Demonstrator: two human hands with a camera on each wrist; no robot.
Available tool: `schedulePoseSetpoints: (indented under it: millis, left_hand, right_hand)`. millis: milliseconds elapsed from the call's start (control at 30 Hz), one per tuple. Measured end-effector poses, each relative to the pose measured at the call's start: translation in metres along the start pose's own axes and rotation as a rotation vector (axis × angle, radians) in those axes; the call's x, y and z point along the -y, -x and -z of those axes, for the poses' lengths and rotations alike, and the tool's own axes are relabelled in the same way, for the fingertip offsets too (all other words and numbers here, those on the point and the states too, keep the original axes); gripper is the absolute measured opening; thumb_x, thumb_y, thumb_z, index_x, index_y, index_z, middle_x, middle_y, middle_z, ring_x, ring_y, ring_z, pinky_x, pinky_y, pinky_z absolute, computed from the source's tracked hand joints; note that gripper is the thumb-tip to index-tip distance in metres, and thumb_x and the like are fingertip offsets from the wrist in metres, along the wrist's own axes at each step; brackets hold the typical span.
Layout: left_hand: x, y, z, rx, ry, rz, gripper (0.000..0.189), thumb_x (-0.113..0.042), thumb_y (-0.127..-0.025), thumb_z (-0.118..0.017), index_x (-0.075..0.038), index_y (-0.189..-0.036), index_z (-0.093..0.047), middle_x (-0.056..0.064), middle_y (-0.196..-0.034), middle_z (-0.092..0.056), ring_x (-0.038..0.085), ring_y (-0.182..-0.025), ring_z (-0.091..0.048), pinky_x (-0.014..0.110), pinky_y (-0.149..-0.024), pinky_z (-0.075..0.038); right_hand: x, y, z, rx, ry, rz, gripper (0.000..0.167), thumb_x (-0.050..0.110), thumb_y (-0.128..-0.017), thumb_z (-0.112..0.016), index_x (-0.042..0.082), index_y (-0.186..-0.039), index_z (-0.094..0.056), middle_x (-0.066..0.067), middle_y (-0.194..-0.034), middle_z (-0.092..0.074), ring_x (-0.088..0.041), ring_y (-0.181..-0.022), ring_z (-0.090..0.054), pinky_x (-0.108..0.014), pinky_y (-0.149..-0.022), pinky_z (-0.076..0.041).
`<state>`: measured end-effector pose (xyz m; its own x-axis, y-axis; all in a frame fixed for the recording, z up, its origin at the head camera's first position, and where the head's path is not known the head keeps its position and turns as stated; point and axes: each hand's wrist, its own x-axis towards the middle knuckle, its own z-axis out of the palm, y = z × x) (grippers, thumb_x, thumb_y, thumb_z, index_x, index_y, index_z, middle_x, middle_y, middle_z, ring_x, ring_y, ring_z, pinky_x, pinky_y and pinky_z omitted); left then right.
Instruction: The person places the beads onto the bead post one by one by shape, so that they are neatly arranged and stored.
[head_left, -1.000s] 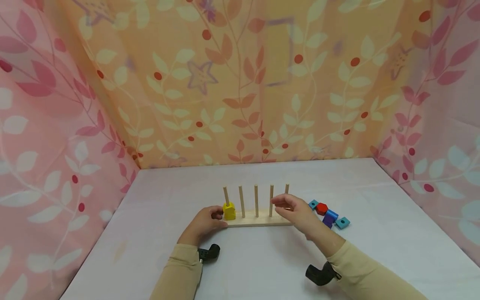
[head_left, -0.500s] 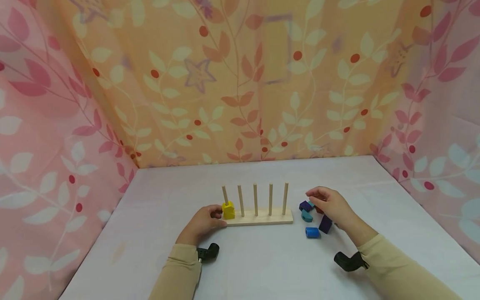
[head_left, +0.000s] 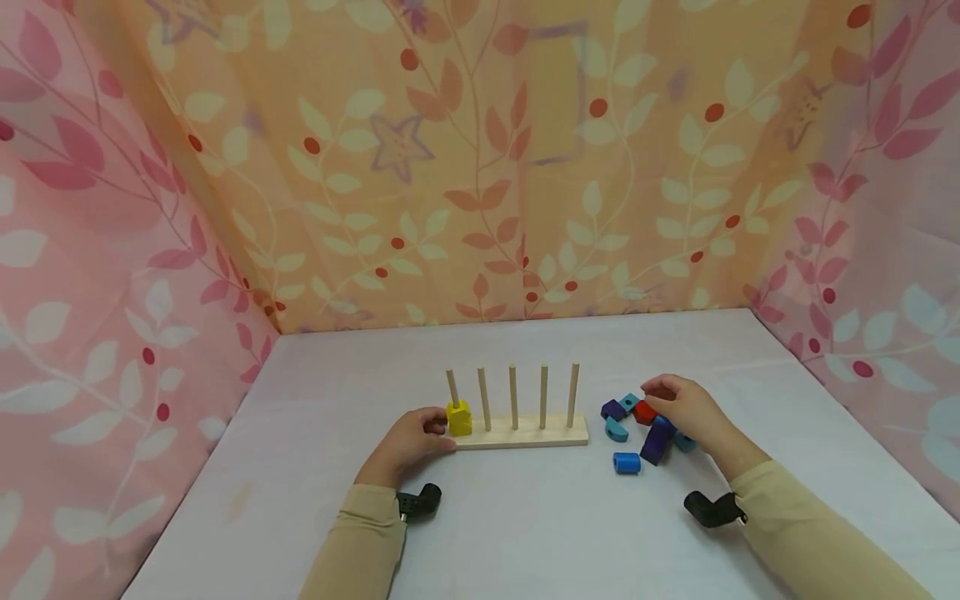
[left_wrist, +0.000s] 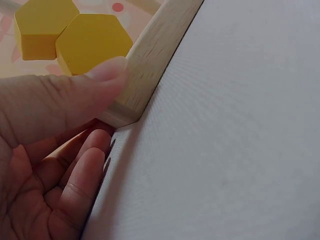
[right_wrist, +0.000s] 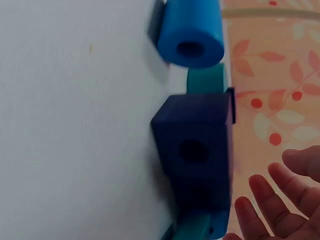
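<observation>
My left hand (head_left: 411,440) holds the left end of a wooden peg stand (head_left: 525,434) that has a row of upright pegs. In the left wrist view, the thumb (left_wrist: 107,75) lies on the base's end, with the other fingers curled beside it. Yellow hexagonal blocks (head_left: 459,418) sit on the leftmost peg. To the right, my right hand (head_left: 688,411) hovers over loose blocks with its fingers spread and nothing in them. Near it are a red hexagonal block (head_left: 644,412) and a dark purple block (right_wrist: 192,135) with a hole. Part of the pile is hidden behind this hand.
A blue cylinder (head_left: 627,463) lies at the front of the pile. A teal half-round block (head_left: 617,430) and a purple block (head_left: 612,409) lie nearest the stand. Patterned curtains (head_left: 480,167) enclose the white table (head_left: 495,533) at the back and sides.
My right hand has moved right from the pegs to over the loose blocks, uncovering the right pegs and several blocks. The left hand has stayed at the stand's end.
</observation>
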<state>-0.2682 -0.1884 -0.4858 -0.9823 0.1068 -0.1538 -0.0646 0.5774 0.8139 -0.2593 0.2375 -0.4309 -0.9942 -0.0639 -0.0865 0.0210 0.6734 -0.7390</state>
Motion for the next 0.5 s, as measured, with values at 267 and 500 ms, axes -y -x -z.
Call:
schedulePoseSetpoints:
  millis: [267,500]
  left_hand:
    - [-0.003,0.001,0.0,0.01,0.016,0.006,0.056,-0.021,-0.064,-0.083,-0.011,-0.114,-0.061,0.002,-0.102,-0.06,0.018,-0.091,-0.052,0.04,-0.085,-0.041]
    - [0.0,0.003,0.0,0.003,-0.011,0.003,0.057,-0.022,-0.064,-0.083,-0.01,-0.115,-0.06,0.002,-0.104,-0.06,0.017,-0.091,-0.053,0.039,-0.085,-0.041]
  right_hand:
    - [-0.013,-0.008,0.004,0.078,0.057,-0.113,0.042,0.023,-0.087,-0.061,-0.003,-0.119,-0.053,-0.024,-0.114,-0.054,-0.037,-0.101,-0.05,-0.053,-0.087,-0.04]
    - [-0.017,-0.011,0.003,0.105,0.12,-0.118,0.034,0.021,-0.084,-0.065,-0.002,-0.107,-0.059,-0.018,-0.101,-0.058,-0.029,-0.088,-0.052,-0.048,-0.082,-0.042]
